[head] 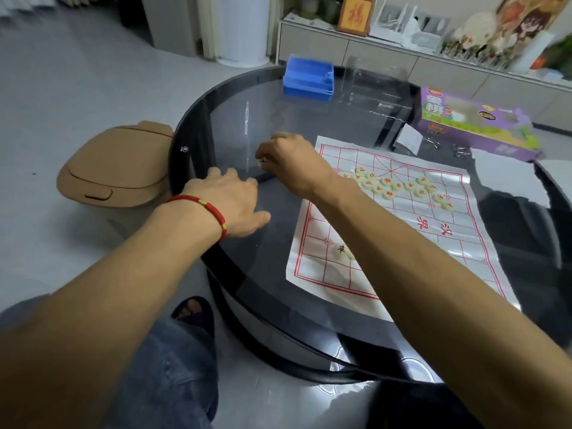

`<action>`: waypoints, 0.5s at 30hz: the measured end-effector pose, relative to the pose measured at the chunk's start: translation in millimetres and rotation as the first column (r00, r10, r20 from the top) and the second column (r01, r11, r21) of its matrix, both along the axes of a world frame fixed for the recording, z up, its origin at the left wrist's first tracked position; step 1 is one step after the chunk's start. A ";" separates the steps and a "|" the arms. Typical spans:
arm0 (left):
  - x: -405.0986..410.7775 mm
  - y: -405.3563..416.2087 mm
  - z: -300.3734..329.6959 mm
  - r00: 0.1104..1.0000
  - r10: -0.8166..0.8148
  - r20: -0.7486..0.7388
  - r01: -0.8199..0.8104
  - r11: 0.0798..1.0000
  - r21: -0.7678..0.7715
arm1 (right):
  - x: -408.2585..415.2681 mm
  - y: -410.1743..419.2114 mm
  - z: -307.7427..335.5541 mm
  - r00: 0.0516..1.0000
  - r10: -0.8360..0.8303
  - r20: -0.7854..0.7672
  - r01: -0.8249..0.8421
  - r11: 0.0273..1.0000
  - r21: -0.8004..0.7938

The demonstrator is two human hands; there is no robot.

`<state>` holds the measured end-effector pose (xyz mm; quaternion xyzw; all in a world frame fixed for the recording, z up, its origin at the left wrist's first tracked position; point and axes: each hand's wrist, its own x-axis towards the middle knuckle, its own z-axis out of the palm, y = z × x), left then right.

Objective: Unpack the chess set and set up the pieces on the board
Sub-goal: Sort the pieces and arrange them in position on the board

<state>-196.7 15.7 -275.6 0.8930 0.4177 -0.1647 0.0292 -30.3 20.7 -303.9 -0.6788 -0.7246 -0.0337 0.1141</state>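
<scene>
At the left edge of the round dark glass table (pixel 235 119), the person's left hand (pixel 235 202), with a red cord bracelet at the wrist, rests flat on the glass, its fingers spread and relaxed, holding nothing. Just beyond it the right hand (pixel 294 162) hovers with its fingers curled; a small pale round piece (pixel 261 161) shows at the fingertips and seems pinched there, though the grip itself is partly hidden.

To the right lies the white plastic board sheet with red grid lines (pixel 458 243), already unfolded and flat. A loose cluster of pale green discs with red characters (pixel 399 185) sits heaped across its far half, not on their starting points. One pale disc with a dark character (pixel 342 250) lies alone on the near half.

Further back stand the blue plastic tray (pixel 309 77) and the purple cardboard game box (pixel 473 125).

Unpacking looks largely done; arranging has barely begun, since nearly every piece still needs placing.
</scene>
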 end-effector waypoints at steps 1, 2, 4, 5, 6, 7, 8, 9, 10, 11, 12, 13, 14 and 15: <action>2.4 -6.1 -0.4 1.000 -0.006 0.021 0.005 0.999 0.038 | 6.2 -15.0 4.0 1.000 -0.001 -0.024 0.002 1.000 0.024; 6.0 -11.8 -1.0 0.998 -0.029 0.061 0.025 0.997 0.067 | 14.3 -32.9 7.5 0.999 -0.004 -0.041 0.006 0.999 0.048; 14.9 -21.9 -2.2 0.976 -0.131 0.171 0.120 0.990 0.074 | 35.5 -77.3 14.9 0.999 -0.028 -0.032 0.030 0.997 0.068; 19.4 -26.2 -3.1 0.954 -0.198 0.226 0.188 0.980 0.064 | 47.4 -101.8 19.2 0.998 -0.055 -0.024 0.056 0.997 0.055; 23.4 -30.9 -3.4 0.924 -0.263 0.278 0.258 0.965 0.056 | 59.8 -127.4 23.7 0.995 -0.092 -0.026 0.093 0.995 0.026; 27.5 -34.8 -4.0 0.891 -0.321 0.321 0.323 0.945 0.051 | 71.8 -153.1 28.1 0.991 -0.133 -0.031 0.132 0.991 -0.015; 32.0 -38.3 -5.3 0.860 -0.365 0.356 0.377 0.925 0.039 | 83.1 -178.6 32.3 0.985 -0.171 -0.034 0.169 0.984 -0.055; 36.4 -41.7 -7.1 0.846 -0.382 0.373 0.408 0.913 0.012 | 92.1 -203.6 37.3 0.979 -0.202 -0.036 0.198 0.976 -0.094; 39.6 -44.8 -8.8 0.842 -0.384 0.379 0.419 0.908 -0.012 | 99.2 -226.9 41.3 0.973 -0.226 -0.041 0.219 0.967 -0.130; 42.7 -46.5 -10.9 0.840 -0.386 0.381 0.424 0.905 -0.019 | 103.4 -248.2 45.3 0.969 -0.244 -0.047 0.234 0.959 -0.162; 45.8 -48.0 -12.4 0.834 -0.394 0.386 0.431 0.902 -0.009 | 105.4 -267.1 47.9 0.965 -0.258 -0.057 0.243 0.951 -0.191; 48.6 -49.5 -12.9 0.829 -0.402 0.388 0.434 0.901 0.006 | 105.5 -283.2 49.9 0.961 -0.269 -0.064 0.249 0.943 -0.221; 51.2 -51.0 -13.2 0.824 -0.407 0.394 0.437 0.900 0.017 | 105.0 -296.0 49.7 0.958 -0.275 -0.074 0.250 0.936 -0.247; 53.1 -53.0 -13.1 0.822 -0.405 0.401 0.435 0.900 0.017 | 104.4 -305.8 47.5 0.957 -0.278 -0.086 0.247 0.932 -0.266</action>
